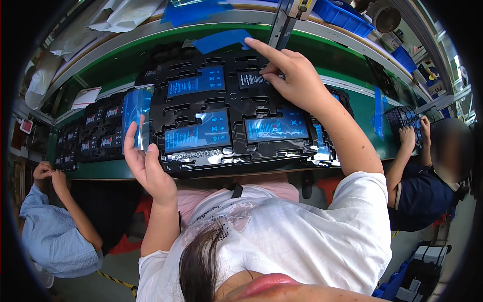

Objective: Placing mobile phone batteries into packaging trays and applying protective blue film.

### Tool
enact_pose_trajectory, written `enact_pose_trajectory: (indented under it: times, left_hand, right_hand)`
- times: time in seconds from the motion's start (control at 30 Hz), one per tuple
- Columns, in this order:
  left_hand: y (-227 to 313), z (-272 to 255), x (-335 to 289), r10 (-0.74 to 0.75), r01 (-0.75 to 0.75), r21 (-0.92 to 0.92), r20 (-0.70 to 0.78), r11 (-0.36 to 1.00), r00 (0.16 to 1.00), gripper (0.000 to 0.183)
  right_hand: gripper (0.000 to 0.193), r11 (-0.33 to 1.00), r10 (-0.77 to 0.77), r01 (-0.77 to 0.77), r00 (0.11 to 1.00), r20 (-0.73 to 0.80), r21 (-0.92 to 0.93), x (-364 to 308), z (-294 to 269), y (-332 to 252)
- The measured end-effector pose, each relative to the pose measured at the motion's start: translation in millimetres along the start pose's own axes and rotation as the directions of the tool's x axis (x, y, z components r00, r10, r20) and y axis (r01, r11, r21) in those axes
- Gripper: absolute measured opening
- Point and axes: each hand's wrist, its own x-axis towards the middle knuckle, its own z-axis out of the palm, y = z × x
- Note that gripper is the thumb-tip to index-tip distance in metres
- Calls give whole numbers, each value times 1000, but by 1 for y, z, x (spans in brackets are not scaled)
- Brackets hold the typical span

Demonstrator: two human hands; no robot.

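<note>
Atop the green bench [366, 117] sits a black tray [238, 106]. The right hand [297, 75] is over it, the left hand [152, 173] beside it, fingers parted at a bluish sheet [133, 103]. Blue film [221, 41] meets the right index fingertip, the thumb the tray's upper-right dark pack [249, 80]. Whether either hand grips cannot be told.

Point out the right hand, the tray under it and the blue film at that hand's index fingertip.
Right hand [296, 75]: head view, back of hand.
Tray [237, 118]: head view, bare middle strip.
Blue film [220, 41]: head view, its middle.
</note>
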Motion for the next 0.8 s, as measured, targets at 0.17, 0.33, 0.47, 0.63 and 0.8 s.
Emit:
enact_pose_trajectory:
  times: [0.17,0.33,0.47,0.63,0.8]
  left_hand:
    - [2,-1,-1,-17,16,-2,-25,1000,1000,46]
    - [2,0,0,-12,13,5,-16,1000,1000,46]
    - [-1,-2,1,-13,13,8,-19,1000,1000,46]
    - [-1,-2,-2,11,-10,49,-22,999,1000,44]
    - [-1,-1,-1,18,-17,67,-24,998,1000,43]
  right_hand:
    - [69,938,-45,142,954,295,-317,-2,-16,-35]
    - [80,978,19,22,981,194,-209,-13,-14,-20]
    - [58,923,246,-211,967,-72,322,-5,-26,-11]
    - [23,897,299,-272,954,-24,349,4,-42,3]
    - [22,810,464,-521,850,248,270,12,-37,12]
